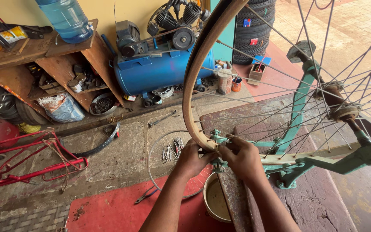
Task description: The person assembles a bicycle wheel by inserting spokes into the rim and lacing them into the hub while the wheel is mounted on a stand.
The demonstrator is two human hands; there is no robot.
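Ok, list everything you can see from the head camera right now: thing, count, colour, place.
Wheel rim: one, rusty brown with silver spokes, upright in the stand, centre.
Truing stand: one, teal green, on the bench, right.
Bench: one, worn reddish, lower right.
Air compressor: one, blue tank, against the wall, top centre.
Water bottle: one, clear blue, on the shelf, top left.
Wooden shelf: one, brown, top left.
Bicycle frame: one, red, on the floor, left.
Spare spoked wheel: one, silver, flat on the floor, centre.
Bucket: one, cream, by the bench, bottom centre.
Stacked tyres: several, black, top right.
Left hand: at the rim's lower edge.
Right hand: beside it, on the rim.
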